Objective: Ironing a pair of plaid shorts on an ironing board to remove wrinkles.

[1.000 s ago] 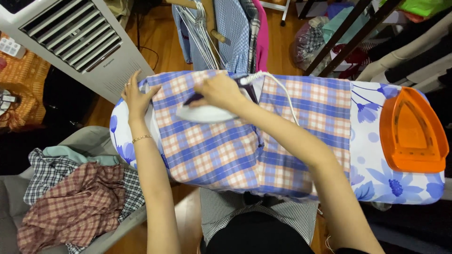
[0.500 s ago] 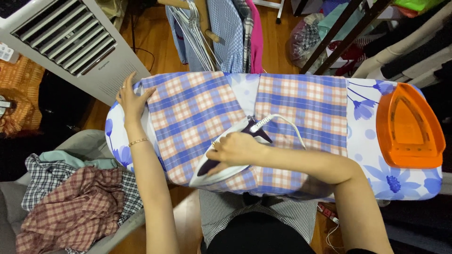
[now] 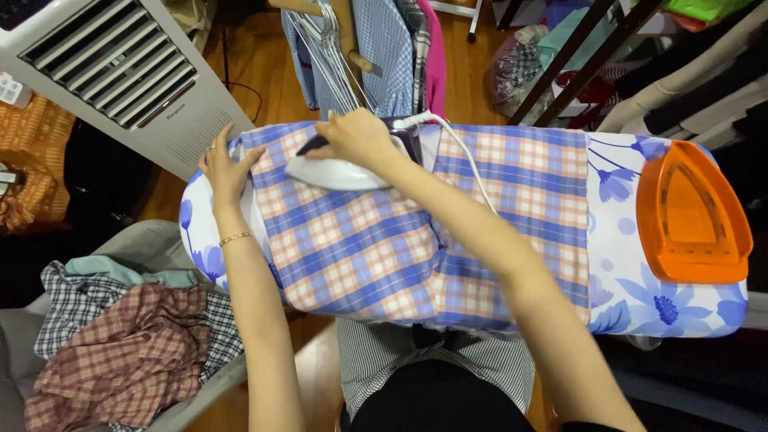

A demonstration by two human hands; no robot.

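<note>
Head view | right hand (image 3: 358, 136) grips iron (image 3: 340, 170) on plaid shirt (image 3: 384, 240), 11 o'clock | left hand (image 3: 226, 170) flat, fingers spread, pinning shirt edge, probably | orange iron rest (image 3: 692, 216) 3 o'clock.

An orange iron rest (image 3: 692, 214) sits on the right end of the flowery board. A pile of checked clothes (image 3: 120, 348) lies near on the left. Far back stand a white fan heater (image 3: 120, 72) and hanging shirts (image 3: 376, 52).

White iron (image 3: 340, 170) flat on spread blue-orange plaid shirt (image 3: 376, 248)
</note>
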